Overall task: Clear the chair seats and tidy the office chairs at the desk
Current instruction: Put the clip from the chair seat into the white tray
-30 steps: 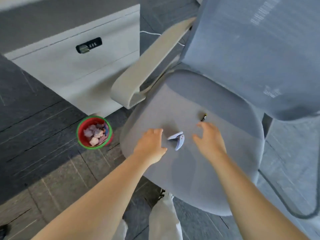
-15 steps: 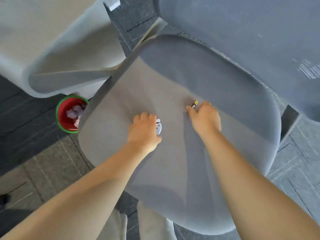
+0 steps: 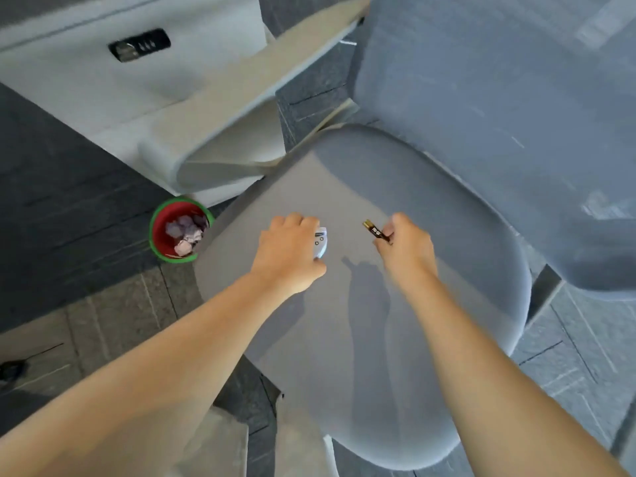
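A grey office chair seat [image 3: 430, 270] fills the middle of the view, with its mesh backrest [image 3: 499, 98] at the upper right. My left hand [image 3: 289, 249] is closed around a small white-blue clip [image 3: 320, 241], held just above the seat. My right hand [image 3: 407, 244] pinches a small black-and-gold battery [image 3: 375, 230] between fingers and thumb, lifted off the seat. The shadows of both hands fall on the seat below.
The chair's beige armrest [image 3: 241, 108] juts out at the upper left, next to a white drawer cabinet with a combination lock [image 3: 139, 46]. A red bin with a green rim [image 3: 180, 230], holding crumpled paper, stands on the dark floor left of the seat.
Both hands have closed on the items and lifted them off the seat: the left on the clip, the right on the battery. My view has pulled back.
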